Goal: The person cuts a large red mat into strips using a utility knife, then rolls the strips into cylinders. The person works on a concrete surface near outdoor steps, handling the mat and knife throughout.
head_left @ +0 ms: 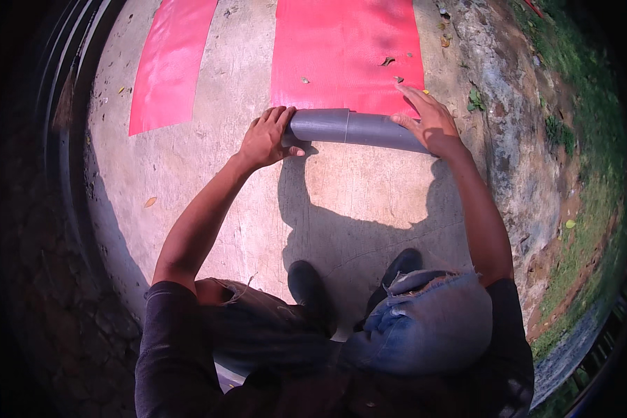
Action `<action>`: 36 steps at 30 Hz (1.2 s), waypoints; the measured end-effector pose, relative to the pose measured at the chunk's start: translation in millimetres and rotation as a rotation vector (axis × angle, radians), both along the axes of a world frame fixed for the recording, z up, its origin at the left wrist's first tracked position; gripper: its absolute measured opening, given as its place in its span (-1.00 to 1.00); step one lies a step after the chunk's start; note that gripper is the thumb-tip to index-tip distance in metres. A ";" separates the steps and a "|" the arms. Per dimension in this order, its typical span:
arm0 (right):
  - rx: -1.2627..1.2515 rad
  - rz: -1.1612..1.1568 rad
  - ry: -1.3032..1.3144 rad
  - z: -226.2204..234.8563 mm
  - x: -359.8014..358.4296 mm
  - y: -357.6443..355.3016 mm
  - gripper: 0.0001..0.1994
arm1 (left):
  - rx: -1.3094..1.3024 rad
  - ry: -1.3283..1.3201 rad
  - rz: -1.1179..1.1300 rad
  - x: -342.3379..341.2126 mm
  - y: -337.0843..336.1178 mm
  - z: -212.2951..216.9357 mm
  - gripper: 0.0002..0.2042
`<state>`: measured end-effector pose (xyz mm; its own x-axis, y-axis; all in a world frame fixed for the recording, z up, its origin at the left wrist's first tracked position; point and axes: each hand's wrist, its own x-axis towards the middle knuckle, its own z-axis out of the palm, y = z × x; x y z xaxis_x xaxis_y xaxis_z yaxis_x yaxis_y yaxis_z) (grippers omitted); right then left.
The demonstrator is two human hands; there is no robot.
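Note:
A wide red sheet (pixel 345 49), plastic-looking, lies on the concrete, its near end curled into a roll (pixel 345 127) with the grey underside outward. My left hand (pixel 268 137) grips the left end of this roll, fingers bent over it and thumb low on the near side. At the opposite end my right hand (pixel 430 124) rests against the roll. Its fingers stretch forward over the red face, and the thumb lies along the grey surface. A few dry leaves (pixel 387 61) are scattered on the sheet.
A narrower red strip (pixel 171 66) lies to the left on the concrete path (pixel 237 63). Rough stone edging (pixel 515 125) and grass (pixel 592 139) border the right side. A dark ledge (pixel 76 132) runs along the left. My boots (pixel 310 289) stand close behind the roll.

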<state>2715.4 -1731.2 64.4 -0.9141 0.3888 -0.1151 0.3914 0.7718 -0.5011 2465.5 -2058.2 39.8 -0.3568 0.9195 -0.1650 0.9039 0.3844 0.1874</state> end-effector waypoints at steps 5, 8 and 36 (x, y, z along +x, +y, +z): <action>0.343 0.093 -0.086 -30.5 36.1 -43.1 -0.15 | -0.119 0.105 -0.026 -2.2 19.4 0.5 -0.24; 0.285 0.099 -0.097 -34.2 49.7 -41.9 -0.09 | -0.202 0.025 -0.078 0.2 23.5 8.7 -0.33; -0.164 0.682 0.077 -80.7 -33.8 -248.5 -0.41 | 0.081 -0.232 0.425 18.1 -59.9 27.8 -0.69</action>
